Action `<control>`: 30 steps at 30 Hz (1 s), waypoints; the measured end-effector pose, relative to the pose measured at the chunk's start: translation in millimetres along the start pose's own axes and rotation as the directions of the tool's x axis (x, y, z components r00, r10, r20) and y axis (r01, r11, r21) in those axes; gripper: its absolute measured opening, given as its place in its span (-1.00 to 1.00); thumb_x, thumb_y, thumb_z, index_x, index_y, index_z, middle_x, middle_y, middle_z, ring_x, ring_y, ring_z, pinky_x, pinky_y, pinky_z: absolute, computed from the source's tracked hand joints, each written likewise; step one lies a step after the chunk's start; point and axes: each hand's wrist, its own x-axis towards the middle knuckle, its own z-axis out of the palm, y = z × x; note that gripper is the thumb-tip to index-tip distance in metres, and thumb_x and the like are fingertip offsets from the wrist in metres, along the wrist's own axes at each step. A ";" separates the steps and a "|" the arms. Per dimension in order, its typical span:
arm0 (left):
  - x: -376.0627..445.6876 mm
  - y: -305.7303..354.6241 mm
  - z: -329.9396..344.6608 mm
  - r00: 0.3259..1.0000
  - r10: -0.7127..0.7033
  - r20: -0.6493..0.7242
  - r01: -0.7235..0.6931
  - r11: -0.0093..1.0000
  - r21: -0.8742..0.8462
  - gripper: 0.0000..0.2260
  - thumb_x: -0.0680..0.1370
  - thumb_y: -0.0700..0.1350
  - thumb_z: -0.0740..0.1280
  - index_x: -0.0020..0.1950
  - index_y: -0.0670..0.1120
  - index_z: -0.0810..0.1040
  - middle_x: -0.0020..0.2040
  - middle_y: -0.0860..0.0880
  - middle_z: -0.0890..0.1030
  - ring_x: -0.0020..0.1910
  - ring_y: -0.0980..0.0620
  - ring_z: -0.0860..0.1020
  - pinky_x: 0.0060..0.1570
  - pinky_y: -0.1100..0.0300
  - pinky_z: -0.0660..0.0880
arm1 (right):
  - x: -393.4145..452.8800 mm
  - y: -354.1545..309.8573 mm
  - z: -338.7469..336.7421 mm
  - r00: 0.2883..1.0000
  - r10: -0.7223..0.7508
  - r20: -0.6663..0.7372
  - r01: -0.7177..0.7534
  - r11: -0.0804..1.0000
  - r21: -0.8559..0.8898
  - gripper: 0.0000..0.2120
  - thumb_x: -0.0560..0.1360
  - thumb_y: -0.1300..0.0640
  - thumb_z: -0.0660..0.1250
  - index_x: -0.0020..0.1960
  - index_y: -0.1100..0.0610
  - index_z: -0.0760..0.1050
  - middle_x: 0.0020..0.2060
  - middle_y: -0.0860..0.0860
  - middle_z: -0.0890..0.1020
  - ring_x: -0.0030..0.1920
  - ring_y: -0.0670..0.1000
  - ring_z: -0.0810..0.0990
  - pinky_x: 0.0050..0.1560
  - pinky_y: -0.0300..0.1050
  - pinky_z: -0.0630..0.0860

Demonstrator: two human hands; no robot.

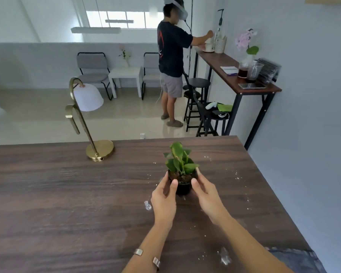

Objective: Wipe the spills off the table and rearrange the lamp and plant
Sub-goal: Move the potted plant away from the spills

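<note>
A small green plant in a black pot (182, 186) stands right of centre on the dark wooden table (67, 203). My left hand (164, 198) grips the pot's left side and my right hand (205, 194) grips its right side. A brass lamp with a white bell shade (87, 115) stands at the table's far edge, left of the plant. Clear water puddles (147, 205) lie beside my left hand, and another puddle (224, 257) lies near the front right. White specks (238, 176) are scattered along the table's right side.
Beyond the table another person (171, 56) stands at a narrow high table (234, 75) against the right wall, with black stools (199, 99) beneath. Grey chairs (91, 69) and a white side table (126, 75) stand further back. The wall runs close along the table's right edge.
</note>
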 end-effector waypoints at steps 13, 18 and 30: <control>69.9 16.1 -198.5 0.895 -0.033 -0.445 0.047 0.999 0.020 -0.62 0.55 0.01 0.29 0.36 -0.03 0.46 0.26 0.01 0.57 0.22 0.11 0.52 0.25 0.14 0.44 | 46.4 -69.9 230.0 0.975 -0.155 0.156 0.174 0.978 -0.111 -0.47 0.59 -0.03 0.27 0.50 0.09 0.28 0.33 0.01 0.54 0.31 -0.08 0.50 0.30 -0.24 0.37; 91.1 5.1 -237.0 0.883 -0.058 -0.466 0.088 0.995 0.044 -0.62 0.57 -0.01 0.27 0.38 -0.03 0.44 0.29 -0.02 0.56 0.24 0.06 0.51 0.26 0.11 0.43 | 56.2 -73.4 273.6 0.975 -0.118 0.190 0.150 0.974 -0.169 -0.46 0.60 0.02 0.28 0.51 0.15 0.24 0.38 0.10 0.49 0.36 0.00 0.48 0.35 -0.18 0.35; 67.7 -4.8 -257.6 0.970 -0.015 -0.241 0.082 0.959 0.270 -0.51 0.59 0.02 0.21 0.50 0.03 0.21 0.39 -0.04 0.45 0.34 0.02 0.43 0.34 0.11 0.32 | 33.4 -76.2 234.7 0.950 0.009 0.313 0.078 0.962 -0.262 -0.48 0.63 0.00 0.21 0.54 0.12 0.22 0.43 0.08 0.43 0.39 -0.01 0.44 0.32 -0.25 0.30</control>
